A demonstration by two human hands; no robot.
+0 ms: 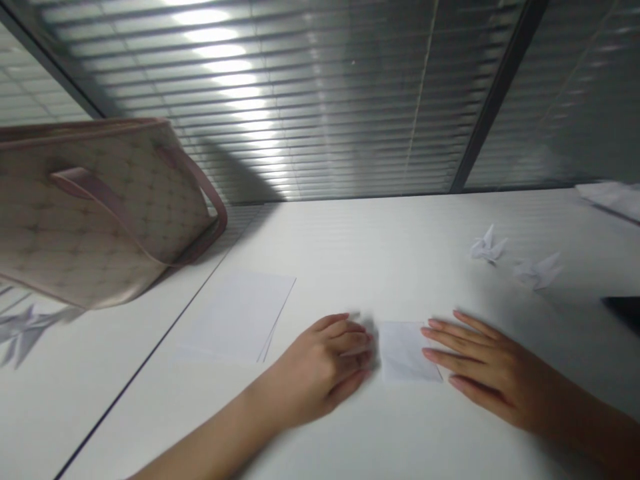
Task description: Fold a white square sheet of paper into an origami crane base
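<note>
A small folded square of white paper lies flat on the white table. My right hand is spread, its fingertips resting on the paper's right edge. Just left of the paper is my left hand, its fingers curled towards the palm; what they hold, if anything, is hidden. Farther left lie some larger white sheets, loosely stacked.
Two folded paper cranes stand at the back right. A patterned handbag is at the left, with another folded paper figure below it. A dark object sits at the right edge. Window blinds rise behind.
</note>
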